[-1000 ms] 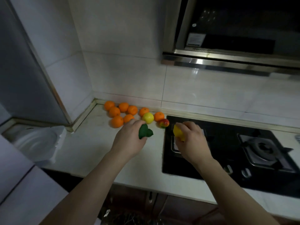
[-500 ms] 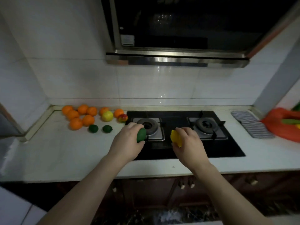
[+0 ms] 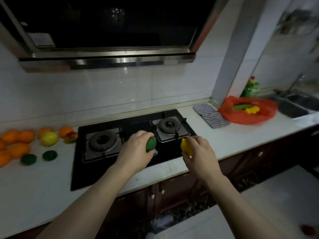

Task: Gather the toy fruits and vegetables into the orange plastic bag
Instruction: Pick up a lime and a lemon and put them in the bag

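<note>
black gas hob (image 3: 138, 123), striped cloth (image 3: 210, 116), sink (image 3: 296, 104)

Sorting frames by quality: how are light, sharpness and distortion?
Head view: dim, glare on the hood strip; left-edge oranges blurred; wide-angle bends the counter; left hand gripping a green toy, right hand a yellow toy, both fairly sharp.

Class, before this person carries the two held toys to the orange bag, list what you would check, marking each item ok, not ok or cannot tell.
1. Left hand grips green toy: ok.
2. Right hand grips yellow toy: ok.
3. Orange bag mouth open: ok.
4. Striped cloth beside the bag, not covering it: ok.
5. Stove shows no flame: ok.
6. All toys gathered: not ok, oranges lie left of the stove.
</note>
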{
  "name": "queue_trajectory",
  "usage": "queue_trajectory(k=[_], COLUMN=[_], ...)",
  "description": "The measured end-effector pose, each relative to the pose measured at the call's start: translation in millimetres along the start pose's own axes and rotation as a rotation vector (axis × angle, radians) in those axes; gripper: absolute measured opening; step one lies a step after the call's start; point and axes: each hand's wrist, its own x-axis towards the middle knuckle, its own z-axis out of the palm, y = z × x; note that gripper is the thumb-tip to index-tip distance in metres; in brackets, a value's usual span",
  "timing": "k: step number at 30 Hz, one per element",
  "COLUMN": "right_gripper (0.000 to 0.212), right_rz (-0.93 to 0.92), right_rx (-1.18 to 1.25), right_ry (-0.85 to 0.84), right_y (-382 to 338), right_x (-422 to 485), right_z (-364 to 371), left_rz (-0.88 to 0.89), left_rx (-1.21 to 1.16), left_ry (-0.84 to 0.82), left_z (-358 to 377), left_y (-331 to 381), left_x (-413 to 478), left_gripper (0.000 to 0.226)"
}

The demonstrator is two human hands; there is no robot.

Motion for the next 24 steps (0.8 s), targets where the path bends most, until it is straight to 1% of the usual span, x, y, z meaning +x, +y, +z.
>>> queue_trajectory(k=[9,14,20,24], right_gripper=[0.054,0.051,0.047,0.049], right_rz=[0.161,0.222,0.247,0.242], right_rx=[-0.131,-0.142,-0.12,-0.099], right_ry=[0.035,0.063,0.082,0.11], right_y=[106.3,149.1,204.8,257.2], right_x=[61.0,96.4,117.3,123.3], right_z=[-14.7,-18.2,-24.8,-38.8], left_rz=[0.141,0.195,0.231,0.228], left_rx=[-0.104,-0.137,-0.123,-0.107], left_ry=[-0.075,-0.109,-0.121,-0.104], left_z=[76.9,102.1,134.5,163.8], left_y=[48.0,71.1,109.7,148.4], left_x=[125.9,189.1,234.1,255.4], left_gripper=[0.057,0.052,0.046,0.049])
